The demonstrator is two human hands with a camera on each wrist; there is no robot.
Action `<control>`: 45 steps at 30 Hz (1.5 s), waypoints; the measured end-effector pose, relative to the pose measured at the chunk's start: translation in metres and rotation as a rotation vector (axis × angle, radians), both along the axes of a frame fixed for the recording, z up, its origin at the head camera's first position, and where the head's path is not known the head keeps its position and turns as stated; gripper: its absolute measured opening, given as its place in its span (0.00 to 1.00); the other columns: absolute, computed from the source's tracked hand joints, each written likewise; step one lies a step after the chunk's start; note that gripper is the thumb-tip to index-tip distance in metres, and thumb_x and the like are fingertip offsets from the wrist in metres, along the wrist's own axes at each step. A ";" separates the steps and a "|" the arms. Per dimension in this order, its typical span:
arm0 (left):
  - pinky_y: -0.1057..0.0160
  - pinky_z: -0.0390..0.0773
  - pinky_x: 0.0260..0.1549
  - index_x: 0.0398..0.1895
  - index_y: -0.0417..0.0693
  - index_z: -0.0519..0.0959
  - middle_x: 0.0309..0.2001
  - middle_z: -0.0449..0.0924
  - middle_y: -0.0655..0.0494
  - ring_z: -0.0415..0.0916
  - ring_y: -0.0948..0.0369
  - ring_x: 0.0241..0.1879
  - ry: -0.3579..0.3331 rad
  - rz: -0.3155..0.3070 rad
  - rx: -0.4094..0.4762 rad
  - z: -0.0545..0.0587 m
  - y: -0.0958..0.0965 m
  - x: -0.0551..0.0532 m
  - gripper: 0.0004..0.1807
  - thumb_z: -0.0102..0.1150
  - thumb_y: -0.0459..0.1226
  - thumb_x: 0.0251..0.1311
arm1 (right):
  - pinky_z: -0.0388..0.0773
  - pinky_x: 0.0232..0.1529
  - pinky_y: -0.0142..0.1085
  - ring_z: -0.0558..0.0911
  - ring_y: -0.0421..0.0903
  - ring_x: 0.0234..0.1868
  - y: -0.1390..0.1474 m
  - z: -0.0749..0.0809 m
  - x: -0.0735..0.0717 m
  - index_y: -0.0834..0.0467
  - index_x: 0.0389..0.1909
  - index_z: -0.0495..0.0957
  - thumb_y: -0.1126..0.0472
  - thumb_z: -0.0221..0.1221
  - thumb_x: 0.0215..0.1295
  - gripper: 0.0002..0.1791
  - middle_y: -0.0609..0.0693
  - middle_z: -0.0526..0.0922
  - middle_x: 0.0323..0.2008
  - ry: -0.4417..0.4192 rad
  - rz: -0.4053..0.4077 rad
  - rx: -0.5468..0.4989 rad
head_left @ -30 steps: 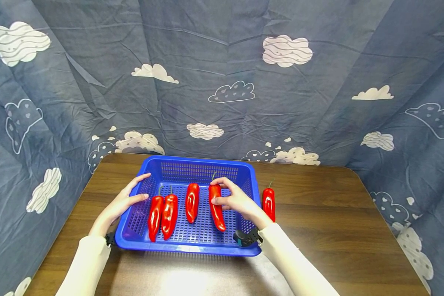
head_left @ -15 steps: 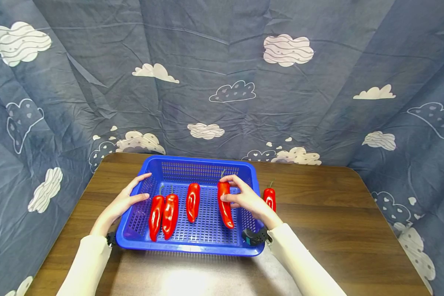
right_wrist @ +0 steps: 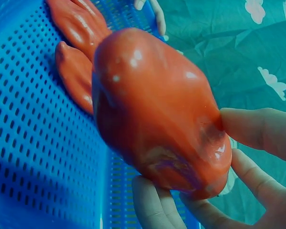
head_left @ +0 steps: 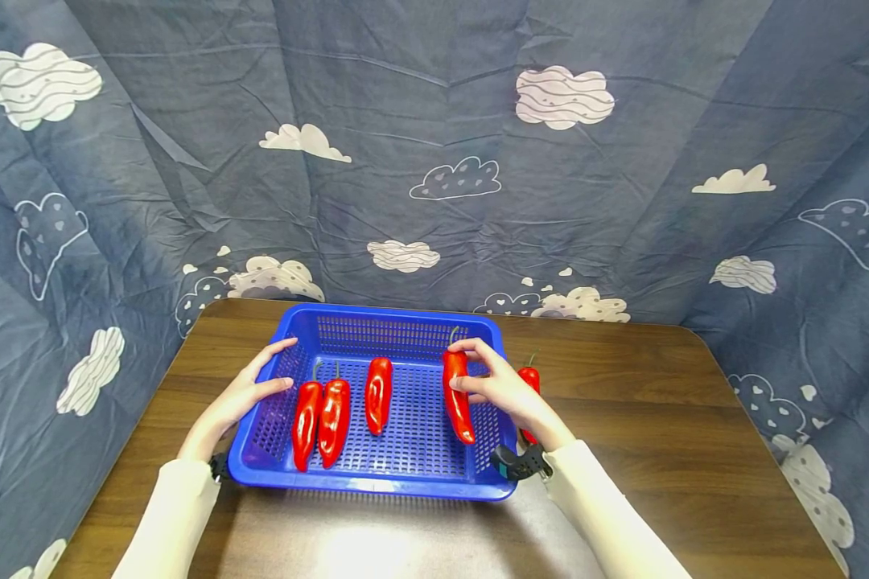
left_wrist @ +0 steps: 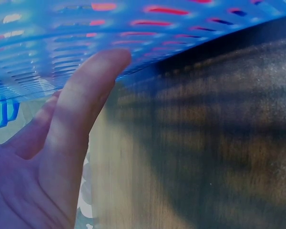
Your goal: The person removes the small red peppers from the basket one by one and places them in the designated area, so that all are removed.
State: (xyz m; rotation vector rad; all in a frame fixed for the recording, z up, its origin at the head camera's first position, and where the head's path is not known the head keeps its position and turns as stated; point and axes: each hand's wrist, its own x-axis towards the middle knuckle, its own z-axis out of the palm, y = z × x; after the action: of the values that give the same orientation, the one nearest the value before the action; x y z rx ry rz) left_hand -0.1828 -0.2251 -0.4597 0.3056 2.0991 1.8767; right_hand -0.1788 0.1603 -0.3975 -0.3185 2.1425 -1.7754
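Note:
A blue perforated basket (head_left: 398, 320) stands on the wooden table (head_left: 644, 418). My right hand (head_left: 487, 379) pinches a long red pepper (head_left: 457, 394) near its stem, above the basket's right side; up close that pepper (right_wrist: 157, 114) fills the right wrist view. Three more red peppers lie in the basket: two side by side at the left (head_left: 306, 414) (head_left: 333, 410) and one in the middle (head_left: 378, 394). My left hand (head_left: 249, 386) rests with straight fingers against the basket's left wall (left_wrist: 62, 38). Another red pepper (head_left: 529, 378) lies on the table just right of the basket, partly hidden by my right hand.
A blue cloth with white clouds (head_left: 434, 161) hangs behind and around the table. The bare wooden table top stretches to the right of the basket. Black wrist straps (head_left: 517, 465) sit on both my arms.
My right hand has carried the pinched pepper to the right inside the basket, toward its right wall. The left hand and the other peppers have stayed put.

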 end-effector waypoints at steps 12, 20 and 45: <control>0.45 0.75 0.36 0.68 0.57 0.49 0.65 0.45 0.37 0.60 0.35 0.53 -0.029 -0.002 0.016 0.002 0.001 0.000 0.34 0.50 0.35 0.61 | 0.77 0.37 0.48 0.79 0.55 0.36 0.011 0.007 0.003 0.58 0.56 0.64 0.70 0.57 0.55 0.26 0.64 0.62 0.55 -0.003 -0.022 0.014; 0.45 0.75 0.36 0.69 0.57 0.49 0.65 0.45 0.37 0.59 0.34 0.54 -0.031 0.002 0.019 0.004 0.001 0.001 0.34 0.50 0.35 0.61 | 0.76 0.40 0.47 0.76 0.55 0.41 0.020 0.010 0.003 0.56 0.56 0.64 0.67 0.58 0.56 0.25 0.62 0.62 0.57 0.013 -0.046 0.062; 0.47 0.75 0.37 0.68 0.56 0.50 0.64 0.46 0.36 0.59 0.35 0.54 -0.003 0.001 0.007 -0.001 0.000 -0.001 0.34 0.50 0.34 0.61 | 0.77 0.39 0.45 0.75 0.55 0.43 0.047 0.016 0.005 0.57 0.58 0.62 0.66 0.57 0.58 0.26 0.64 0.62 0.57 0.038 -0.093 0.073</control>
State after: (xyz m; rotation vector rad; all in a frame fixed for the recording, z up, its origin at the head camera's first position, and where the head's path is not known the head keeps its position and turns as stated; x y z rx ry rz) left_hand -0.1836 -0.2253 -0.4607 0.3037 2.0913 1.8846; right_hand -0.1739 0.2075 -0.3817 -0.2404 2.2772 -1.7480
